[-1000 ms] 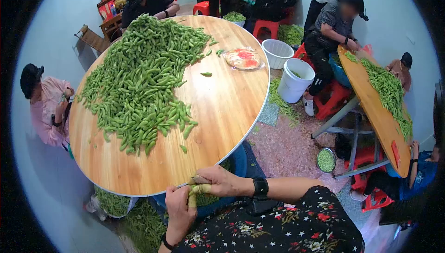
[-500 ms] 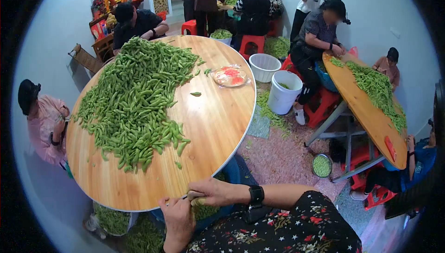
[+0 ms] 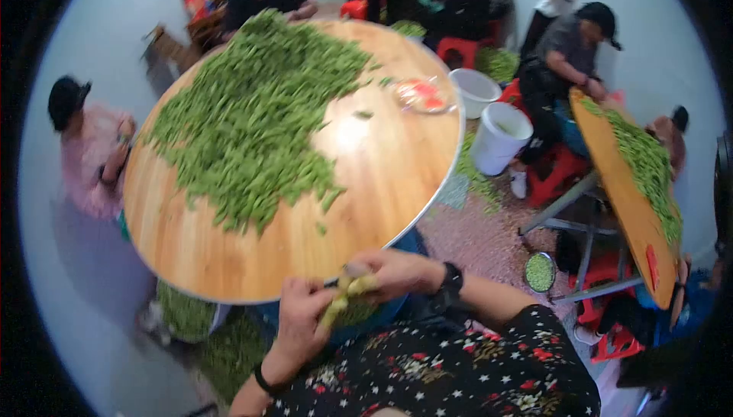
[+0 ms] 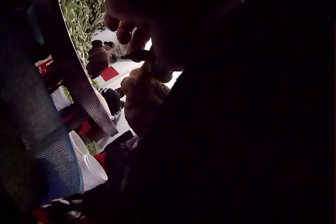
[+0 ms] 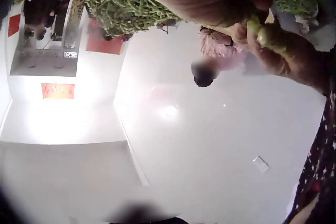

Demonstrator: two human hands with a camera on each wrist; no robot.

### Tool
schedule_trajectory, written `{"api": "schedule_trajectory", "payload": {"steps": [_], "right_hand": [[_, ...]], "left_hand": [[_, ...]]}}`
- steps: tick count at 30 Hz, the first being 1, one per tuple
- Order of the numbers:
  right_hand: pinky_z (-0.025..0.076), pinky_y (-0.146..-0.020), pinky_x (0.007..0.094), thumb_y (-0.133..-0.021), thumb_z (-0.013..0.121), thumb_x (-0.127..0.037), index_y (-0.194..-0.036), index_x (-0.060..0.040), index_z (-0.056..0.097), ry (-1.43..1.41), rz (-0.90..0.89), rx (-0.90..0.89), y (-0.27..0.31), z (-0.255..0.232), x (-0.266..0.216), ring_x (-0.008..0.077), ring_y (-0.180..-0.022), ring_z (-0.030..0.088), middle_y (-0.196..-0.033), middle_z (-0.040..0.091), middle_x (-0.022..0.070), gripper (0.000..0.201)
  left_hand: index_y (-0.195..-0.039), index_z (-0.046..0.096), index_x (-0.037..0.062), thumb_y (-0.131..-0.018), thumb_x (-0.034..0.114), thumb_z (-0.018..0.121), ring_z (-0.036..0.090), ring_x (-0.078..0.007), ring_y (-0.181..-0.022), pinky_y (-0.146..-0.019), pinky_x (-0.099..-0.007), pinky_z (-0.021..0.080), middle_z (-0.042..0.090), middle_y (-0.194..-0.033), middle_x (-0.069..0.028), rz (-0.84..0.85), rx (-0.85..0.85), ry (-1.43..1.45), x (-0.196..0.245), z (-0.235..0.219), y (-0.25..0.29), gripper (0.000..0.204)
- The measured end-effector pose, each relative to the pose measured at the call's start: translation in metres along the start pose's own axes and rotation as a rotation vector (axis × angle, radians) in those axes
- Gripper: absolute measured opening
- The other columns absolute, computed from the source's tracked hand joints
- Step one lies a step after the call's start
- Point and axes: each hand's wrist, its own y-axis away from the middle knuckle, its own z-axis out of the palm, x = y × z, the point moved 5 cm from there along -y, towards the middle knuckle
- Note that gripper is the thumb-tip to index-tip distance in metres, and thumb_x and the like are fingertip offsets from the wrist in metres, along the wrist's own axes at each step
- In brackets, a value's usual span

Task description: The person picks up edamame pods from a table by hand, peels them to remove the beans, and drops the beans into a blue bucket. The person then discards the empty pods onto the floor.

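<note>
Both hands meet just over the near edge of the round wooden table (image 3: 221, 264). My left hand (image 3: 301, 321) pinches a small green bean pod (image 5: 255, 26), seen in the right wrist view. From the other side my right hand (image 3: 397, 272) closes its fingertips on the pod. Yellowish covers (image 3: 336, 306) wrap some fingers of both hands. A large heap of green bean pods (image 3: 256, 119) lies on the table, beyond the hands. Below them is a blue tub (image 3: 412, 245), partly hidden by the hands and table. The left wrist view is mostly dark.
A wrapped packet (image 3: 422, 96) lies at the table's right side. White buckets (image 3: 502, 138) stand on the floor beyond. To the right, people sit at a second table (image 3: 611, 165) with pods. A bowl of shelled beans (image 3: 540, 272) is on the floor; a pod-filled container (image 3: 187, 314) stands lower left.
The head view dips and then swings back, blurring the scene. Both hands stay together at the table edge, their fingers shifting around the bean pod.
</note>
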Motion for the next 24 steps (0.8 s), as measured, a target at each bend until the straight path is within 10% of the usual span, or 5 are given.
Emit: {"api": "schedule_trajectory", "payload": {"steps": [5, 7, 11, 18, 24], "right_hand": [[0.040, -0.051, 0.0254, -0.083, 0.062, -0.012, -0.068, -0.0049, 0.045, 0.548, -0.164, 0.171, 0.002, 0.008, -0.022, 0.0075, -0.061, 0.047, -0.072, 0.053, 0.0013, 0.023], [0.042, -0.051, 0.0261, -0.084, 0.064, -0.013, -0.075, -0.0033, 0.052, 0.765, -0.361, 0.145, -0.002, 0.009, -0.018, 0.0080, -0.060, 0.049, -0.070, 0.053, 0.0016, 0.018], [0.040, -0.049, 0.0249, -0.086, 0.065, -0.016, -0.088, -0.0031, 0.056, 0.392, -0.195, 0.288, -0.007, 0.014, -0.018, 0.0082, -0.058, 0.051, -0.070, 0.053, 0.0012, 0.016], [0.038, -0.047, 0.0247, -0.087, 0.064, -0.013, -0.094, -0.0041, 0.052, 0.042, -0.059, 0.369, -0.016, 0.010, -0.024, 0.0086, -0.056, 0.051, -0.068, 0.053, 0.0017, 0.016], [0.043, -0.059, 0.0369, -0.081, 0.064, -0.006, -0.087, -0.0001, 0.052, 0.863, -0.501, 0.315, -0.015, 0.015, -0.050, 0.0275, -0.067, 0.056, -0.072, 0.052, 0.0132, 0.015]], "left_hand": [[-0.098, 0.065, 0.0013, -0.090, 0.019, 0.059, 0.056, -0.0193, -0.076, -0.067, -0.0316, 0.045, 0.060, -0.085, -0.0075, -0.650, 0.203, 0.553, -0.051, 0.003, 0.009, 0.020], [-0.104, 0.062, 0.0018, -0.092, 0.017, 0.056, 0.057, -0.0157, -0.074, -0.064, -0.0279, 0.046, 0.060, -0.085, -0.0052, -0.681, 0.295, 0.800, -0.059, 0.011, 0.009, 0.020], [-0.109, 0.058, 0.0010, -0.093, 0.007, 0.054, 0.062, -0.0144, -0.081, -0.072, -0.0281, 0.052, 0.062, -0.090, -0.0060, -0.651, 0.352, 1.134, -0.063, 0.014, 0.009, 0.018], [-0.112, 0.058, 0.0027, -0.085, -0.003, 0.060, 0.061, -0.0160, -0.090, -0.074, -0.0283, 0.051, 0.062, -0.099, -0.0072, -0.630, 0.260, 0.963, -0.055, 0.013, 0.006, 0.027], [-0.107, 0.056, 0.0001, -0.079, -0.003, 0.059, 0.060, -0.0339, -0.084, -0.071, -0.0361, 0.049, 0.061, -0.095, -0.0175, -0.195, -0.031, 0.053, -0.033, -0.002, -0.008, 0.028]]}}
